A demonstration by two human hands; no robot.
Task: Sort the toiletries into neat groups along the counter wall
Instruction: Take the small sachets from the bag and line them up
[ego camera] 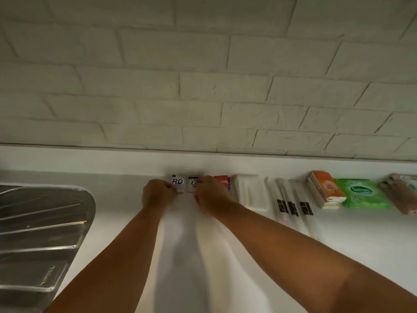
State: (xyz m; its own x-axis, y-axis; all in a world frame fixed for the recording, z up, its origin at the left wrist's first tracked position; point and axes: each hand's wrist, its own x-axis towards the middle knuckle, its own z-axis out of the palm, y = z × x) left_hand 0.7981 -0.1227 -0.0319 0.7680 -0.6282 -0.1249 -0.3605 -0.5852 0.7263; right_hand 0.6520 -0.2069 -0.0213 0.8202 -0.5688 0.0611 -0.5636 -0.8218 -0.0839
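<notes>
Three small boxes stand side by side at the back of the worktop (361, 236), tight against the foot of the pale brick wall (203, 86), and both my hands are on them. My left hand (158, 193) pinches the left edge of the box lettered RD (177, 183), fingers curled, hiding whatever comes before those letters. My right hand (211, 195) closes on the box with a large G (192, 184) just beside it, fingers over the top and thumb at the near edge; its right half is hidden under my knuckles. The red box (223, 183) next along is partly covered too, so only a scrap of white lettering shows and I cannot read it. My hands sit close together but do not touch.

Further right along the wall lie flat white boxes (249, 193), blurred into the worktop so that I cannot count them. Then come long white packets (291, 205) with black labels too small to read, an orange box (325, 188), a green pack (361, 193) and a brownish pack (400, 193) cut off by the frame edge. On the far left, a metal draining board (40, 233) runs out of view.
</notes>
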